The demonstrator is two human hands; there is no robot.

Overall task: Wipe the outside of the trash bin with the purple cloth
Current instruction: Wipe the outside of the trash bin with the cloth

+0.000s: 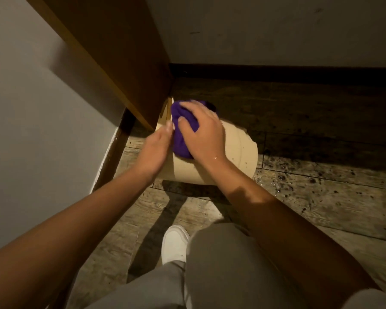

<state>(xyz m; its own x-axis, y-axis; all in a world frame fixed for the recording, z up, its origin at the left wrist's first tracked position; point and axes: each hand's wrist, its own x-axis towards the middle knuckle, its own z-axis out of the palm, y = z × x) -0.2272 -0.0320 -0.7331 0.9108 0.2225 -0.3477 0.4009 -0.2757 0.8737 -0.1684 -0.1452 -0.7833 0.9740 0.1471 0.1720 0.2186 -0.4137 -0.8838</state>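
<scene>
A beige trash bin [239, 152] lies tilted on its side on the wooden floor, its open end toward the wooden cabinet. The bunched purple cloth [183, 134] rests on the bin's outer wall. My right hand [203, 134] presses down on the cloth with fingers spread over it. My left hand [156, 150] lies flat against the bin's left side, fingertips touching the cloth's edge. The part of the bin under my hands is hidden.
A wooden cabinet [120, 63] overhangs the bin's left end, with a dark leg [118, 146] beside a white wall [31, 108]. A dark baseboard [276, 73] runs behind. The floor [321, 186] at right is speckled with dirt. My knee [221, 253] and white shoe [174, 241] are near.
</scene>
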